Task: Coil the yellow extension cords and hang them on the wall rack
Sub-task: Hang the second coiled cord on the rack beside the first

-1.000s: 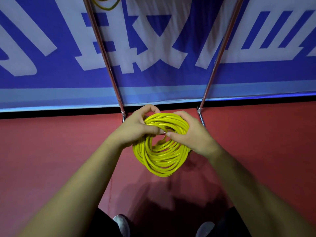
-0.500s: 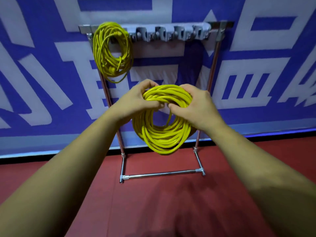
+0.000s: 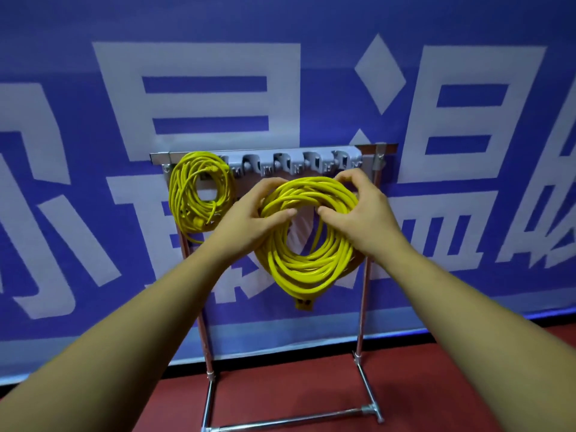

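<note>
A thick coiled yellow extension cord (image 3: 307, 269) hangs between my hands just below the grey hook rail (image 3: 296, 163) of the rack. My left hand (image 3: 249, 219) grips the coil's upper left side. My right hand (image 3: 361, 210) grips its upper right side, fingertips close to the rightmost hook. A yellow plug (image 3: 304, 304) dangles under the coil. A second, thinner yellow cord coil (image 3: 199, 194) hangs on the leftmost hook of the rail.
The rack stands on metal legs (image 3: 363, 307) with a floor crossbar (image 3: 290, 420) on red flooring (image 3: 311, 385). A blue banner with large white characters (image 3: 199, 98) covers the wall behind. Several grey hooks between the two coils hold nothing.
My view has tilted up from the floor to the rack. Both hands have lifted the coil up to just under the hook rail and spread apart on its top.
</note>
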A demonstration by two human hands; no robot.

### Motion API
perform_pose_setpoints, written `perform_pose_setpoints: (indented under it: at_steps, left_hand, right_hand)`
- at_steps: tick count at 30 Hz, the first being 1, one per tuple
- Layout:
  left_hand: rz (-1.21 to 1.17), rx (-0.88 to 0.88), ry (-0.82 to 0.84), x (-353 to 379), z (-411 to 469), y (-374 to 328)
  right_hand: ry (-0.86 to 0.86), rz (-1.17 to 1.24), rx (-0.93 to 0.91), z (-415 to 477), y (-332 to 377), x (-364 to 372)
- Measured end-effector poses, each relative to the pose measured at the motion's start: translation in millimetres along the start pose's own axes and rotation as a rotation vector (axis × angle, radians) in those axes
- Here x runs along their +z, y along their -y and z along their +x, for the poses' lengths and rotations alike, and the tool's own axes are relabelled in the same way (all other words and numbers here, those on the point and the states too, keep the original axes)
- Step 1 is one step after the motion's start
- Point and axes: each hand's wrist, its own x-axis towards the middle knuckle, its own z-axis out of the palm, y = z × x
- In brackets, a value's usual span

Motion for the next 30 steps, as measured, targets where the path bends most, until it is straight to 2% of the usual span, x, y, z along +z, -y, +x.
perform_pose_setpoints:
  at_steps: [6,11,18,23,27,30]
  left_hand:
    - [0.136,-0.039,-0.033,4.7,59.1,25.0]
    - [0.317,-0.014,-0.064,2.2,108.0,56.8]
    - [0.449,0.007,-0.101,-4.8,166.8,94.6]
    - [0.696,0.082,-0.128,6.1,191.6,108.7]
    - [0.79,0.045,-0.147,18.4,195.5,118.3]
    - [0.888,0.015,-0.131,16.4,204.2,111.1]
  right_hand:
    - [-0.001,-0.03,-0.036,56.1,-32.5,10.6]
    - [-0.01,-0.049,-0.033,104.1,-62.1,36.6]
    - [-0.063,-0.07,-0.082,161.5,-94.4,69.1]
    - [-0.1,-0.131,-0.099,176.1,-114.9,79.7]
    - [-0.089,-0.253,-0.142,170.4,-123.9,89.5]
    - [-0.107,-0.255,-0.128,172.8,-123.5,90.8]
